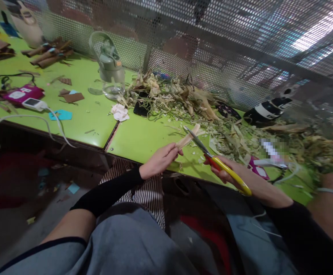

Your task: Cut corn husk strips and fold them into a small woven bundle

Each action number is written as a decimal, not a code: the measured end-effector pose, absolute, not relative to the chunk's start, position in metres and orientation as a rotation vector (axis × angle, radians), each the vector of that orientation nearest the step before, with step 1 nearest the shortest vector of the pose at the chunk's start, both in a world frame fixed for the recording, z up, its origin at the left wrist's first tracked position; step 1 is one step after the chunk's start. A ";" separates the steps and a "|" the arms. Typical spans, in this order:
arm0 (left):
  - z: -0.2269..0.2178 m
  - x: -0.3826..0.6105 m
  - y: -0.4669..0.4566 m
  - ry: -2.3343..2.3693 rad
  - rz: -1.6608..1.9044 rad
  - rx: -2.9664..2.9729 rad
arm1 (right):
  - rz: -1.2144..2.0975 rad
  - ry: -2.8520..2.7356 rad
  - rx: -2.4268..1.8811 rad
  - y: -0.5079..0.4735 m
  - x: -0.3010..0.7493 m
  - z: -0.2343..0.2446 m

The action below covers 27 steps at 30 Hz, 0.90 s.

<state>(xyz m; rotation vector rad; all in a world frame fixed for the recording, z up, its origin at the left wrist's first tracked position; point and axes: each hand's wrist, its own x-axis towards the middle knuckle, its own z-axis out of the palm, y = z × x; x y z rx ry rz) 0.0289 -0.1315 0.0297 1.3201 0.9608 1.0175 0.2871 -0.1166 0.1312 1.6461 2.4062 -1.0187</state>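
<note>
Husk strip [188, 137], pale and narrow, pinched at its near end by the left hand [165, 154] over the front part of the green table [138, 133]. Its long axis runs from those fingers forward and to the right. Yellow-handled scissors [202, 146], grasped in the right hand [238, 168], point forward and left, their blades crossing the strip's line; actual contact is hard to judge. Beyond lies a heap of husk shreds [180, 97], with a drinking bottle [111, 73] to its left.
</note>
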 end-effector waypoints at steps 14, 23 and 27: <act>0.025 0.025 -0.130 1.082 0.940 1.559 | -1.152 2.372 1.690 -0.121 0.297 0.123; 0.022 0.025 -0.131 1.081 0.968 1.529 | -1.225 2.323 1.843 -0.124 0.292 0.116; 0.023 0.025 -0.130 1.061 0.992 1.423 | -1.336 2.134 2.079 -0.120 0.292 0.109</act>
